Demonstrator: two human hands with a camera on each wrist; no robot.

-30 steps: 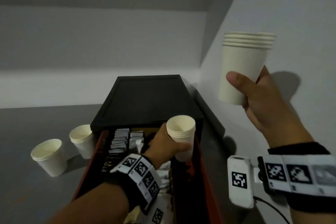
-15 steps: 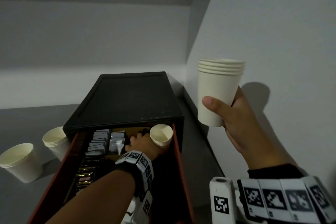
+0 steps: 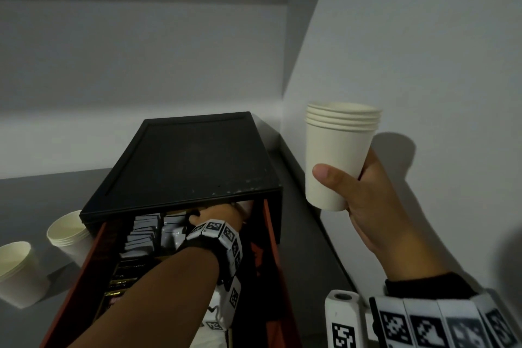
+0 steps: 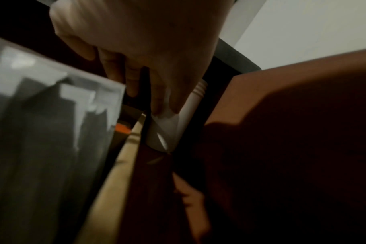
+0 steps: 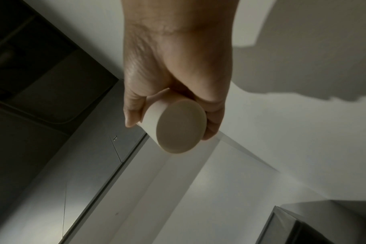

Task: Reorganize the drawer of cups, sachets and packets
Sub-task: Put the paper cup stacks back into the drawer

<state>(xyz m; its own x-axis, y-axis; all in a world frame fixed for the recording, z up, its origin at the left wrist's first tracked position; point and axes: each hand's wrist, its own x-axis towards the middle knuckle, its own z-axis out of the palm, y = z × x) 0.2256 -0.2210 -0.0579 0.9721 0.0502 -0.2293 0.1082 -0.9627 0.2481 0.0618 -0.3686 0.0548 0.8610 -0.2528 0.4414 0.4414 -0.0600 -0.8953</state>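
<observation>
The red drawer (image 3: 271, 237) stands pulled out of a black box (image 3: 186, 158). My left hand (image 3: 217, 213) reaches deep into its back right corner and grips a small stack of white paper cups (image 4: 173, 118), which stands upright on or just above the drawer floor under the box's edge. Rows of sachets (image 3: 141, 234) and silver packets (image 3: 172, 230) fill the drawer's left side. My right hand (image 3: 361, 192) holds a taller stack of white cups (image 3: 337, 155) up in the air to the right of the box; in the right wrist view its base (image 5: 181, 127) faces the camera.
Two more stacks of cups (image 3: 69, 234) (image 3: 17, 271) stand on the grey counter (image 3: 36, 195) left of the box. A white wall (image 3: 423, 65) rises close on the right. White packets (image 3: 210, 328) lie at the drawer's near end.
My left hand has carried its small cup stack down and back into the drawer's far right corner. My right hand has lowered its taller stack a little.
</observation>
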